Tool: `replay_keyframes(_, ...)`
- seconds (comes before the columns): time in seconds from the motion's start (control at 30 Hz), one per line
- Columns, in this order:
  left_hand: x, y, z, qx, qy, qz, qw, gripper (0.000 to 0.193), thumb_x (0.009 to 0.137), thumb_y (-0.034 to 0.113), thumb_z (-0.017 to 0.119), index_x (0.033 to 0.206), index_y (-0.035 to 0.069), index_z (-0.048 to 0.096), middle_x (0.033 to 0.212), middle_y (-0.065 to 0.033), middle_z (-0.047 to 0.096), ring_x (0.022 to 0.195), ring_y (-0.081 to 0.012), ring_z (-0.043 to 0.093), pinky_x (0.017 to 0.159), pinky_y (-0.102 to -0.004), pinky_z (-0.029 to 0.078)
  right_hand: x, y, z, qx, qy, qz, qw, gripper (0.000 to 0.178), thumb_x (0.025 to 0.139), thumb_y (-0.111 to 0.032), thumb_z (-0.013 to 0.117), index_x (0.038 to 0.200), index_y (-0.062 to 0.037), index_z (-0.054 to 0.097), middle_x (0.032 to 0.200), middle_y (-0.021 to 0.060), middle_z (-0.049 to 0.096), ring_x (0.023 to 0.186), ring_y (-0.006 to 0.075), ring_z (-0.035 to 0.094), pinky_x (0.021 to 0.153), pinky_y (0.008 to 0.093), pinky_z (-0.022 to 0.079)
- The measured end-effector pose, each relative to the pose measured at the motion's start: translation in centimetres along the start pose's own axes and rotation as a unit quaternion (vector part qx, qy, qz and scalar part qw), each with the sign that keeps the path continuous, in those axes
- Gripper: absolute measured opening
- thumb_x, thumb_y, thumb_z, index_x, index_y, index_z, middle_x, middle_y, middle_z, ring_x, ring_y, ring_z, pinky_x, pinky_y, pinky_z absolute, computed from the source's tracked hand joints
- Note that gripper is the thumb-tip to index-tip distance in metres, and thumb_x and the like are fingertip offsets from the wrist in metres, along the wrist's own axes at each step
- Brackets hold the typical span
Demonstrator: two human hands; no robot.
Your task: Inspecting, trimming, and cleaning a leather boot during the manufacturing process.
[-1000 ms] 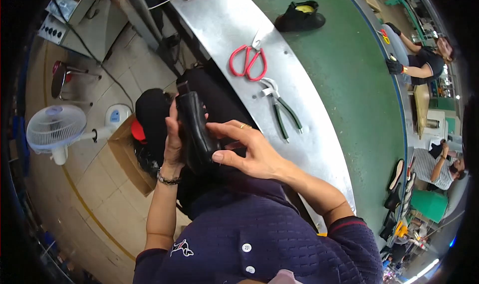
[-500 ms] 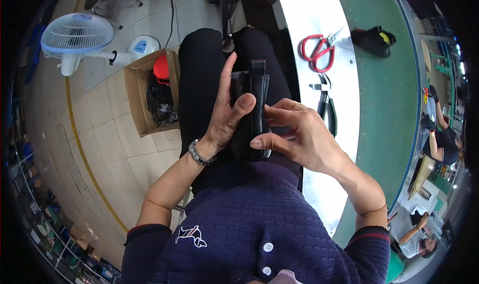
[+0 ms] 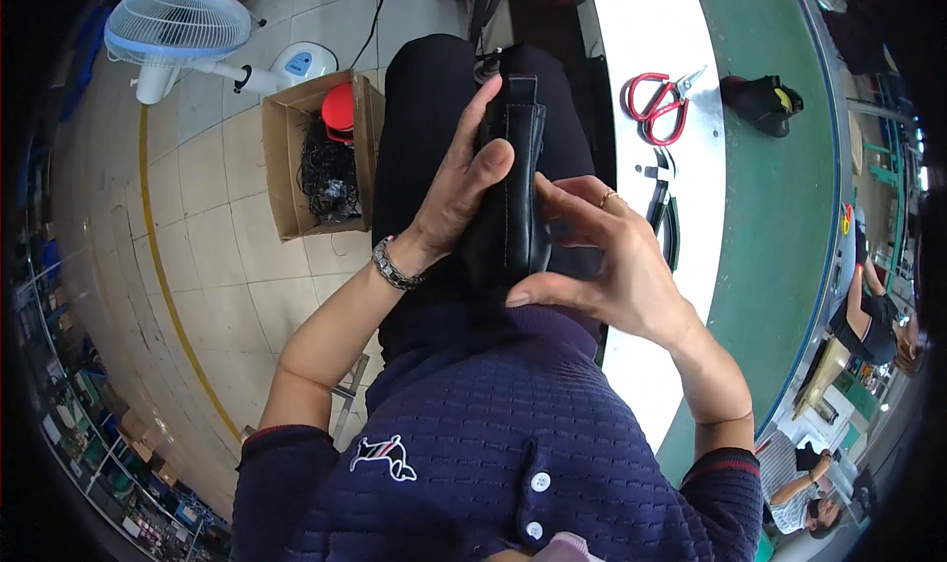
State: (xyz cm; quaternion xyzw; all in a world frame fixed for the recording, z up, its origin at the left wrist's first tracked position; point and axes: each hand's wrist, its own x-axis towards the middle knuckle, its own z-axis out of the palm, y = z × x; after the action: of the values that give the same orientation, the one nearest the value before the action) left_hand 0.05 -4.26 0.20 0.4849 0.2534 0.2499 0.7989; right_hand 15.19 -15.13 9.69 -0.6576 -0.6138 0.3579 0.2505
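A black leather case [image 3: 525, 197] with pale stitching and a strap loop [image 3: 523, 90] at its far end stands above my lap. My left hand [image 3: 459, 192] holds it from the left, fingers stretched along its side and the thumb across its near face. Cupped at the case's lower right is my right hand [image 3: 617, 251], thumb and fingers apart. Its index fingertip meets the case's right edge, while the thumb tip lies by the bottom end. Some of the right fingers are partly hidden.
Red-handled scissors [image 3: 658, 106] and dark-handled pliers [image 3: 664, 212] lie on the white bench strip [image 3: 681, 29] to my right. Beyond, a dark shoe-like item [image 3: 763, 105] rests on the green surface [image 3: 764, 226]. A cardboard box [image 3: 284, 192] and a fan [image 3: 178, 29] stand left. Other people work far right.
The case and both hands have shifted slightly farther away from my body. The case has turned a little, showing more of its stitched side. My right thumb has dropped off the case's face toward its bottom end.
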Motion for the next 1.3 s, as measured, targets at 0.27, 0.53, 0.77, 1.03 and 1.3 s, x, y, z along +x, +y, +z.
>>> replay_keyframes(0.27,-0.9,-0.4,2.5,0.043,-0.019,0.017,0.999,0.109,0.075,0.069,0.065,0.152,0.013,0.011,0.135,-0.0142,0.043,0.12,-0.0236,0.045,0.106,-0.0366,0.033,0.5,-0.1,-2.5,0.146,-0.118,0.188,0.964,0.065,0.072,-0.032,0.083,0.113,0.0128,0.06,0.085,0.0182,0.069,0.079,0.0207,0.069,0.076,0.031,0.057)
replay_keyframes(0.53,-1.1,-0.7,2.7,0.046,0.001,0.013,0.999,0.118,0.071,0.068,0.069,0.152,0.012,0.003,0.126,-0.0111,0.05,0.113,-0.0191,0.052,0.101,-0.0351,0.04,-2.0,-0.1,0.1,-0.018,-0.054,0.089,0.994,0.063,0.074,-0.045,0.077,0.102,0.0093,0.063,0.07,0.0204,0.064,0.066,0.0366,0.067,0.057,0.0381,0.053)
replay_keyframes(0.77,1.0,-2.9,-0.7,-0.158,-0.193,-0.151,0.957,0.113,0.061,0.077,0.067,0.138,0.0,0.036,0.114,-0.0142,0.059,0.097,-0.0197,0.063,0.085,-0.0329,0.054,-3.9,-0.2,2.3,0.037,0.089,0.025,0.995,0.072,0.069,-0.049,0.08,0.108,0.0085,0.061,0.092,0.0208,0.066,0.072,0.0299,0.069,0.06,0.0359,0.055)
replay_keyframes(1.03,0.1,1.5,-0.1,-0.025,-0.132,0.007,0.991,0.09,0.052,0.06,0.084,0.112,0.001,0.051,0.099,-0.0015,0.057,0.096,-0.0116,0.055,0.083,-0.0273,0.046,-5.1,-1.0,0.9,0.013,0.094,-0.089,0.992,0.072,0.066,-0.041,0.084,0.113,0.0088,0.061,0.112,0.0238,0.064,0.096,0.0333,0.067,0.081,0.036,0.056)
replay_keyframes(1.3,-0.1,2.8,-1.0,0.301,-0.057,0.124,0.944,0.087,0.055,0.054,0.086,0.117,0.005,0.051,0.105,-0.0086,0.061,0.098,-0.0252,0.06,0.089,-0.0357,0.045,-3.3,0.3,3.4,0.113,0.121,0.025,0.986,0.049,0.071,-0.017,0.081,0.11,0.0049,0.062,0.112,0.0213,0.064,0.097,0.0319,0.066,0.083,0.0359,0.053)
